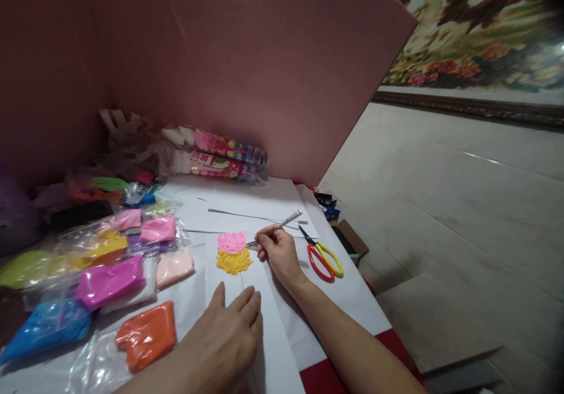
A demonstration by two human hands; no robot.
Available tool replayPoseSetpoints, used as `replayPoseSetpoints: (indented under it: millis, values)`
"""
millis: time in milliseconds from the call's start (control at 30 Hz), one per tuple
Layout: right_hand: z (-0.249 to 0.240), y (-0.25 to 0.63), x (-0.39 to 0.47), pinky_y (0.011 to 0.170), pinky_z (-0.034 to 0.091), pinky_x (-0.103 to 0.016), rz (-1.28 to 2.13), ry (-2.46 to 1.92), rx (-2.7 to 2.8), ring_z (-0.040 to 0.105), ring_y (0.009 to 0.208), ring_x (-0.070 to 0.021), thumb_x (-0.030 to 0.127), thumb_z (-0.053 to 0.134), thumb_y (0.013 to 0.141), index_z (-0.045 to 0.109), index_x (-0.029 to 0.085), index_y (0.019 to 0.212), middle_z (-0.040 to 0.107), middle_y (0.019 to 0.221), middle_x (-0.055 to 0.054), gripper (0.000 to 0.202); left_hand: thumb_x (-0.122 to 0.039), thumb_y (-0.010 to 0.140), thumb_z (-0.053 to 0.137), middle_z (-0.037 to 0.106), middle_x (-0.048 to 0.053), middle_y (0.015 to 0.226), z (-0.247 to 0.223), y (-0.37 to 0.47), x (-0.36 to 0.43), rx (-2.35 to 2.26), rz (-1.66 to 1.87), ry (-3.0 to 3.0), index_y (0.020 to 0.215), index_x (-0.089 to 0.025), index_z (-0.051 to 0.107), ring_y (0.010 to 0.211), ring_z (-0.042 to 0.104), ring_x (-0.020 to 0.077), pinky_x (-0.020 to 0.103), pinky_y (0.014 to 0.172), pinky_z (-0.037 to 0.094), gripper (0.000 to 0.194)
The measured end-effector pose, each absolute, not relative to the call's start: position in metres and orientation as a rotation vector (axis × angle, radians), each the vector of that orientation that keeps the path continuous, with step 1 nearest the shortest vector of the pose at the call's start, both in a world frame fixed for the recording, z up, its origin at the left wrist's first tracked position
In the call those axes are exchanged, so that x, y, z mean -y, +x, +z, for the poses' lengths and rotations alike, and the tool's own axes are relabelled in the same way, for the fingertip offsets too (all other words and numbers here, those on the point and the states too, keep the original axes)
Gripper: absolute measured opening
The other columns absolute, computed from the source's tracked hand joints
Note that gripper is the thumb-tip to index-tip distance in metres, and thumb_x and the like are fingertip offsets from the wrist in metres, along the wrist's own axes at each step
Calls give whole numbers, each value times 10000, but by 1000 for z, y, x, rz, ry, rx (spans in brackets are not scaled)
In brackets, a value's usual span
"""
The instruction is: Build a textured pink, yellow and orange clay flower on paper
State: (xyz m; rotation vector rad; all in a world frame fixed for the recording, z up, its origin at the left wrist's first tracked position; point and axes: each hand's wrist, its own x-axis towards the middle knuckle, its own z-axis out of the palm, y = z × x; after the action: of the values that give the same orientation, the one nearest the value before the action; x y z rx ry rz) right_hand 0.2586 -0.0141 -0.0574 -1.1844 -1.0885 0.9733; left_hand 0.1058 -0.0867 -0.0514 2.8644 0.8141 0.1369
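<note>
My right hand (278, 254) is closed around a metal fork (291, 218) with a ribbed handle. Its tines point left, at the right edge of a pink clay patch (231, 242); whether they touch it I cannot tell. A yellow clay patch (233, 261) with a grooved surface adjoins the pink one below, both on a white sheet (275, 347). My left hand (233, 329) rests on that sheet just below the yellow clay, fingers extended and holding nothing. A thin line runs down from the yellow patch towards it.
Scissors (324, 256) with red and yellow handles lie right of my right hand. Bagged clay fills the left side, including an orange pack (147, 335) and a magenta pack (110, 279). Packaged colours (220, 156) stand against the pink panel (247, 71). Dark paper strips (233, 213) lie behind.
</note>
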Motion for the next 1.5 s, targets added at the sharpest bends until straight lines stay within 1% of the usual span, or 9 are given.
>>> replayPoseSetpoints:
  millis: [167, 233, 367, 567, 767, 900, 1067, 1300, 1500]
  values:
    - [-56, 262, 15, 378, 383, -174, 1008, -1156, 1033, 469, 402, -58, 262, 611, 759, 538, 150, 761, 605, 618, 9, 134, -184, 904, 457, 565, 219, 1282, -46, 106, 86, -819, 101, 2856, 1148, -122, 640, 1215, 487, 382, 632, 913, 387, 311]
    - [-56, 263, 15, 370, 373, -174, 1010, -1151, 1017, 461, 396, -55, 271, 618, 752, 534, 153, 759, 611, 631, 6, 146, -201, 898, 465, 560, 231, 1282, -48, 106, 86, -803, 135, 2864, 1146, -108, 639, 1213, 482, 396, 650, 907, 377, 317]
    - [-56, 263, 15, 366, 363, -167, 983, -1169, 1024, 465, 397, -58, 256, 621, 745, 546, 153, 749, 599, 595, 18, 128, -224, 907, 462, 548, 237, 1292, -52, 106, 86, -799, 126, 2852, 1154, -98, 631, 1215, 475, 408, 681, 898, 360, 324]
    - [-54, 258, 16, 403, 401, -175, 960, -1199, 1086, 483, 407, -69, 229, 620, 734, 589, 140, 711, 562, 510, 35, 97, -209, 913, 459, 575, 215, 1272, -53, 106, 87, -839, 161, 2863, 1140, -134, 646, 1206, 496, 382, 629, 917, 371, 303]
    - [-53, 258, 17, 388, 389, -176, 992, -1191, 1097, 482, 403, -69, 244, 616, 734, 573, 146, 720, 578, 534, 29, 108, -229, 882, 523, 562, 226, 1281, -52, 105, 86, -812, 161, 2852, 1150, -120, 641, 1213, 484, 387, 624, 931, 372, 312]
    - [-54, 259, 17, 371, 358, -167, 1006, -1180, 1103, 454, 385, -55, 235, 611, 734, 557, 146, 715, 570, 539, 33, 106, -203, 903, 468, 559, 224, 1286, -50, 105, 86, -810, 137, 2866, 1155, -118, 635, 1215, 484, 389, 657, 912, 373, 314]
    - [-54, 261, 17, 363, 356, -167, 996, -1173, 1092, 447, 382, -53, 246, 608, 740, 552, 150, 727, 588, 566, 26, 112, -199, 905, 468, 555, 207, 1299, -46, 105, 87, -825, 111, 2844, 1169, -140, 631, 1234, 473, 365, 622, 942, 372, 316]
    - [-54, 259, 17, 375, 372, -172, 1010, -1169, 1112, 462, 388, -62, 246, 630, 727, 566, 149, 712, 570, 525, 34, 117, -196, 906, 463, 578, 228, 1262, -50, 106, 87, -824, 172, 2848, 1134, -121, 649, 1200, 499, 388, 658, 909, 374, 304]
    - [-54, 261, 16, 360, 353, -166, 1025, -1160, 1104, 439, 377, -48, 241, 619, 735, 545, 153, 726, 594, 579, 27, 115, -174, 905, 456, 571, 223, 1273, -53, 106, 88, -813, 159, 2881, 1142, -119, 641, 1202, 496, 393, 673, 899, 375, 305]
